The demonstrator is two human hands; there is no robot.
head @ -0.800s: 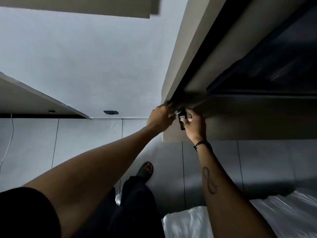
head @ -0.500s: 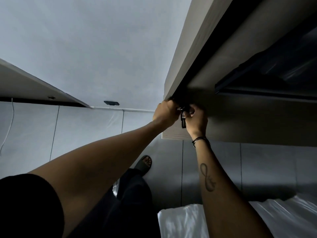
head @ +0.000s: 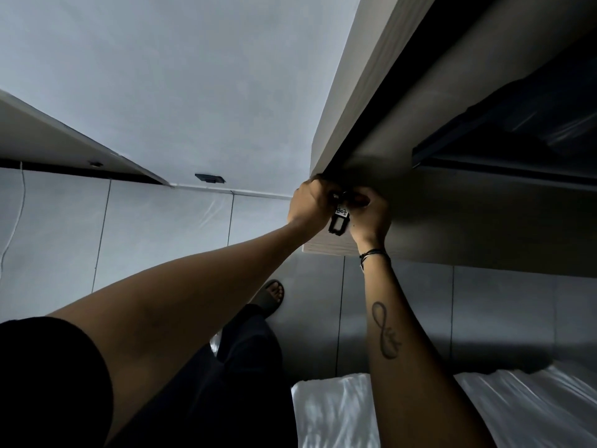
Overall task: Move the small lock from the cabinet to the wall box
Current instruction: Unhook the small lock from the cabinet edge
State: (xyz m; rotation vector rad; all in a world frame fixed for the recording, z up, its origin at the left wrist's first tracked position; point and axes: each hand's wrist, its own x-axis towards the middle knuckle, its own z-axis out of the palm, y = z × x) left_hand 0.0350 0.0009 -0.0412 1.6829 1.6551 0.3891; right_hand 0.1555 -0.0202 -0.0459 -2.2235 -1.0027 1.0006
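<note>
Both hands [head: 339, 208] pinching small lock [head: 338, 221], cabinet [head: 349, 147] edge

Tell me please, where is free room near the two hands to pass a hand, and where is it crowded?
Free: the pale wall to the left of the left hand, and the gap beneath the cabinet edge above the white bedding. Crowded: the cabinet corner, where the left and right hand close around the small lock.

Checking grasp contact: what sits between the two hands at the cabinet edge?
Head view: the small black lock with a white tag, between left hand and right hand.
</note>
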